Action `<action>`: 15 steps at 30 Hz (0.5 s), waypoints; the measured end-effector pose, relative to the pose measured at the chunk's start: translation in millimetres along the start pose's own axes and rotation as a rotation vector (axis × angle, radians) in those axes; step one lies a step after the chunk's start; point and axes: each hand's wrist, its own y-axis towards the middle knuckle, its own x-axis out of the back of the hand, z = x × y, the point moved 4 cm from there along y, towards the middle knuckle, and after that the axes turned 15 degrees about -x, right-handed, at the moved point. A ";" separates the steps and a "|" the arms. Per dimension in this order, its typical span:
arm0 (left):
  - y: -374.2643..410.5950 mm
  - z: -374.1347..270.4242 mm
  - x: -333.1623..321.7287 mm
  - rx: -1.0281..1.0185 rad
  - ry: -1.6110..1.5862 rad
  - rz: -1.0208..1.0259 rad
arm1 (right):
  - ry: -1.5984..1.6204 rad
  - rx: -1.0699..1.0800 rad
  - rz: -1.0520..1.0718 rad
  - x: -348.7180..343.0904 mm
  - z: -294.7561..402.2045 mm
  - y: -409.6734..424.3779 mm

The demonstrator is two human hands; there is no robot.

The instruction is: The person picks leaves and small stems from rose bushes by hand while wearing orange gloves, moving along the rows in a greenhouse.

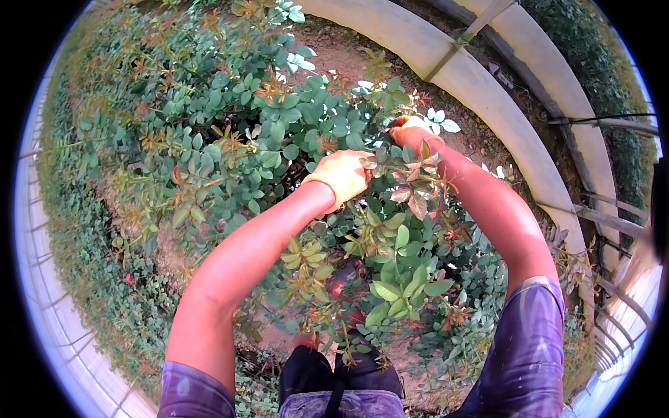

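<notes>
Both my hands wear pale orange gloves and reach into a leafy rose bush. The back of my left hand faces up amid the leaves, and its fingertips are hidden behind reddish young foliage. Farther out and to the right, my right hand has its fingers curled in among the leaves. Whether either hand grips a stem cannot be made out. A shoot with broad green leaves rises below the hands, close to my body.
More rose bushes spread to the left, and a small red bloom shows low there. A pale low wall or ledge curves along the right, crossed by posts. Brown soil shows between plants. My legs stand among the foliage.
</notes>
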 end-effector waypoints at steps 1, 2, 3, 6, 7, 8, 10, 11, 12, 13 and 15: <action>-0.2 0.2 -0.7 0.025 0.025 0.010 | 0.124 0.018 -0.051 6.6 -0.5 -9.0; -1.9 -0.3 -1.7 0.038 -0.060 -0.007 | 0.152 0.070 -0.125 10.2 3.3 -16.7; -3.7 -1.2 -2.6 0.050 -0.144 -0.024 | 0.179 0.075 -0.210 14.3 5.6 -23.7; -11.6 -6.1 0.8 -0.019 -0.155 -0.084 | 0.140 0.240 -0.037 21.0 16.0 -48.6; -13.9 -8.2 2.9 -0.060 -0.118 -0.106 | 0.198 0.309 -0.006 20.4 20.6 -60.8; -14.3 -8.5 2.7 -0.051 -0.101 -0.070 | 0.159 0.406 0.096 19.8 27.6 -73.5; -14.9 -8.7 4.5 -0.040 -0.115 -0.067 | 0.033 0.512 0.230 27.0 39.8 -96.0; -14.4 -8.7 4.6 -0.025 -0.120 -0.047 | 0.016 0.529 0.142 27.9 47.0 -104.3; -14.0 -8.5 4.4 -0.009 -0.125 -0.016 | 0.011 0.580 0.053 27.3 54.5 -113.2; -13.3 -9.5 5.0 -0.011 -0.138 -0.018 | 0.009 0.687 -0.051 27.3 63.8 -122.2; -11.7 -10.6 4.2 0.023 -0.157 0.024 | 0.028 0.610 -0.104 23.7 79.4 -121.3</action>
